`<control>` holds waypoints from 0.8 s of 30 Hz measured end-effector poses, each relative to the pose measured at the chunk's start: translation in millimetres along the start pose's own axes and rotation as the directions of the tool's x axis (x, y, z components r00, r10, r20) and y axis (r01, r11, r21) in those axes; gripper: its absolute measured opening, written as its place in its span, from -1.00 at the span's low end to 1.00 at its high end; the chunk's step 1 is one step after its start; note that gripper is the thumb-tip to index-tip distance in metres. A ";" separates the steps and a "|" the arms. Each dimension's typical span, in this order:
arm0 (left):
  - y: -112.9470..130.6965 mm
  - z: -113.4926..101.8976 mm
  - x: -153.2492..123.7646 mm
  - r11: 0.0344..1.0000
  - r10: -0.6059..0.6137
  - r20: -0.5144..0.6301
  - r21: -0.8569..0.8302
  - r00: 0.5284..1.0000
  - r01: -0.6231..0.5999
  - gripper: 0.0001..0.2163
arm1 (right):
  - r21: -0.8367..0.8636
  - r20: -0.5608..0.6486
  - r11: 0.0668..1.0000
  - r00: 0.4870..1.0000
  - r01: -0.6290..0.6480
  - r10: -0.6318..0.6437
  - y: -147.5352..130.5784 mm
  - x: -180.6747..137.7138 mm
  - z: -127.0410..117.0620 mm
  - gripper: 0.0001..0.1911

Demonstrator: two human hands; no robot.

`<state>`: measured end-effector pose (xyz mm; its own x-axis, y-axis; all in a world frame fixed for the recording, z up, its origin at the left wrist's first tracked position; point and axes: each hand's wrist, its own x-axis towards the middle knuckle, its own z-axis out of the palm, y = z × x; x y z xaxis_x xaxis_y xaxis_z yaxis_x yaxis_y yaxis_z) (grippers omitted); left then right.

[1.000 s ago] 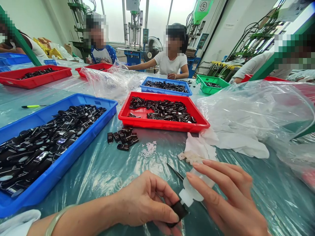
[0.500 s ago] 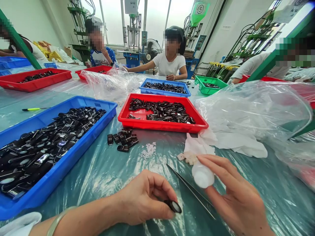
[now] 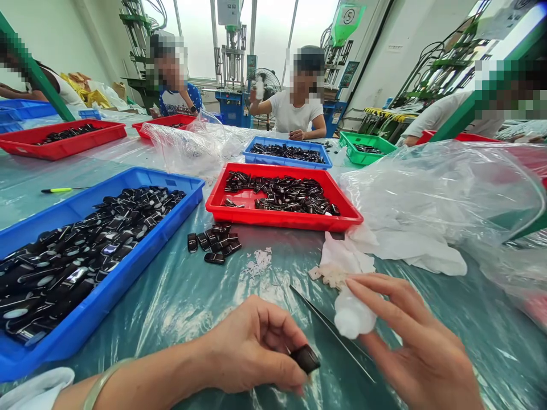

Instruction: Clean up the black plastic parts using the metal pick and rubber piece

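Between the thumb and fingers of my left hand (image 3: 267, 347) is a small black plastic piece (image 3: 306, 359), its dark flat face turned up. My right hand (image 3: 421, 341) is closed round a small white plastic bottle (image 3: 354, 312), its rounded end pointing left toward the black piece but apart from it. On the table between the hands lies a pair of metal tweezers (image 3: 331, 330), tips pointing away from me. White scraps (image 3: 258, 262) and a small pile of black pieces (image 3: 216, 242) lie beyond my left hand.
A blue tray (image 3: 188, 191) full of black pieces stands at left. A red tray (image 3: 282, 219) with similar pieces stands ahead, a white cloth (image 3: 346, 253) near its right corner. Clear plastic sheeting (image 3: 427, 188) spreads at right. A person in white (image 3: 297, 111) sits opposite.
My left hand has turned the black piece, so its pale oval end no longer shows. My right hand has tipped the bottle slightly downward. The person opposite has raised a white bottle.
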<state>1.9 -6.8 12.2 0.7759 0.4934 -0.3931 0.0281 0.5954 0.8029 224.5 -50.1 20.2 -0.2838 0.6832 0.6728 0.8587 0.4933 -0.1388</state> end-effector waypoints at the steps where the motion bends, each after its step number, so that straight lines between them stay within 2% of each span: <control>1: -0.1 0.0 0.2 1.000 -0.003 0.012 -0.007 1.000 0.004 -0.78 | -0.030 -0.004 0.999 0.999 0.040 -0.040 -1.8 0.9 -0.4 -0.64; 4: 0.1 0.5 0.5 1.000 -0.013 0.032 -0.027 0.999 0.013 -0.80 | -0.099 0.006 0.989 0.994 0.111 -0.111 -6.9 2.8 -1.1 -0.67; 10: -0.1 -0.4 -0.5 0.997 -0.062 0.057 -0.050 0.996 0.064 -0.81 | -0.209 0.016 0.964 0.987 0.162 -0.162 -11.4 1.0 -3.7 -0.63; 24: -2.4 -1.4 0.8 0.994 -0.095 0.066 -0.050 0.993 0.098 -0.80 | -0.294 0.101 0.905 0.952 0.307 -0.290 -7.3 -15.5 -3.4 -0.66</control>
<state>1.5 -6.9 9.3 0.8097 0.3917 -0.4369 0.0726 0.6721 0.7369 224.1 -66.1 13.2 -0.5618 0.5619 0.6072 0.8159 0.4978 0.2942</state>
